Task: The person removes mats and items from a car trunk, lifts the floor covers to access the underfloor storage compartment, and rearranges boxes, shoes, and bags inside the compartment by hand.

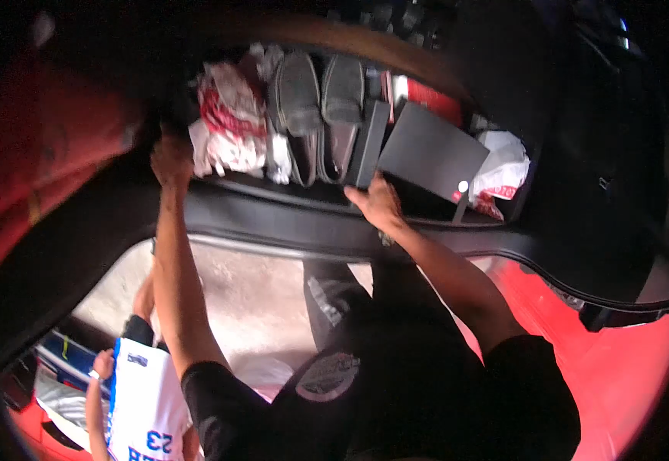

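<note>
My left hand (172,160) is closed at the dark side of the storage space, its fingers in shadow, so what it grips cannot be made out. My right hand (378,203) is at the front of that space with the thumb spread from the fingers. Its fingertips are close to the lower ends of a narrow dark box (370,142) and a flat dark grey box (434,150); whether they touch is unclear. A pair of dark slip-on shoes (298,88) lies left of the boxes. Crumpled white and red bags (231,123) sit nearest my left hand.
A black sill (273,219) runs along the front of the space. A white and red plastic bag (501,165) lies at its right end, and a red item (430,98) behind the boxes. Red bodywork (572,338) is at right. Another person in a white jersey (146,392) is at lower left.
</note>
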Motion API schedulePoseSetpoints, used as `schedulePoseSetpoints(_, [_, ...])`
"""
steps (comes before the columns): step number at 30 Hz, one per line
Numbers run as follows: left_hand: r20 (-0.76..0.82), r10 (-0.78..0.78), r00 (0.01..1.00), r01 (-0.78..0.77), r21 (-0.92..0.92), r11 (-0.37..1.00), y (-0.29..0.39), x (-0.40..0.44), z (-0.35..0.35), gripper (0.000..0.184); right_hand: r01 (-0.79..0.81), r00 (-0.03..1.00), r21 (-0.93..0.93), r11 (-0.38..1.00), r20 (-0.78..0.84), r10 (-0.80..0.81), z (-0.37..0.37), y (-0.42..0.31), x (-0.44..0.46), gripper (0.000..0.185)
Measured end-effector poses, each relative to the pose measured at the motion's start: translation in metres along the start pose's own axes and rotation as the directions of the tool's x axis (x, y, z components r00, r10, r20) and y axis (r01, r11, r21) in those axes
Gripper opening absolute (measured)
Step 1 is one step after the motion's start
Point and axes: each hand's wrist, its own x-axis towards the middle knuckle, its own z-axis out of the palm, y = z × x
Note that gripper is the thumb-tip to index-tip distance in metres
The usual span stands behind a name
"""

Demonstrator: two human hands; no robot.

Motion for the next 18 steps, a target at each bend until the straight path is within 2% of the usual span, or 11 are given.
schedulePoseSetpoints(1, [-0.038,-0.015,0.999,0.015,-0.005,1.000,-0.007,0.003,0.012,0.041,0.212,0.955,-0.229,0.950,-0.157,-0.251,0.009,0.025,0.001,0.064])
schedulePoseSetpoints(3, [-0.071,0.030,0.997,-0.031,-0.003,1.000,-0.018,0.005,0.021,0.039,0.302,0.936,0.131,0.944,0.149,-0.320,-0.085,-0.009,-0.024,0.048])
schedulePoseSetpoints(4, [-0.082,0.087,0.993,-0.087,0.001,0.996,-0.021,0.007,0.022,0.039,0.327,0.918,0.177,0.928,0.174,-0.357,-0.126,-0.022,-0.028,0.038])
schedulePoseSetpoints(5, [-0.089,0.136,0.987,-0.136,0.007,0.991,-0.023,0.009,0.028,0.038,0.595,0.800,0.241,0.767,-0.083,-0.594,-0.164,-0.034,-0.025,0.036])
schedulePoseSetpoints(6, [-0.098,0.152,0.984,-0.152,0.007,0.988,-0.030,0.015,0.036,0.038,0.672,0.724,-0.095,0.735,-0.127,-0.678,-0.210,-0.054,-0.011,0.035])
schedulePoseSetpoints(7, [-0.110,0.168,0.980,-0.168,0.008,0.986,-0.038,0.025,0.047,0.037,0.569,0.811,0.539,0.621,-0.245,-0.530,-0.221,-0.039,0.022,0.036])
schedulePoseSetpoints(9, [-0.100,0.242,0.965,-0.249,-0.069,0.966,-0.080,0.047,0.082,0.036,0.719,0.643,0.005,0.695,-0.384,-0.663,-0.266,-0.083,0.084,0.038])
schedulePoseSetpoints(12, [-0.096,0.312,0.945,-0.326,-0.316,0.891,-0.124,0.073,0.117,0.035,0.580,0.815,0.006,0.815,-0.007,-0.580,-0.233,-0.110,0.205,0.060])
schedulePoseSetpoints(14, [-0.107,0.233,0.967,-0.255,-0.482,0.838,-0.104,0.065,0.106,0.036,0.386,0.854,-0.159,0.909,0.434,-0.287,-0.215,-0.123,0.257,0.095])
schedulePoseSetpoints(16, [-0.070,0.128,0.989,-0.143,-0.632,0.762,-0.099,0.061,0.101,0.039,0.286,0.933,-0.095,0.954,0.255,-0.254,-0.184,-0.113,0.270,0.113])
schedulePoseSetpoints(18, [-0.051,-0.028,0.998,-0.018,-0.726,0.687,-0.096,0.042,0.111,0.046,0.277,0.897,-0.065,0.959,0.376,-0.234,-0.179,-0.107,0.280,0.121])
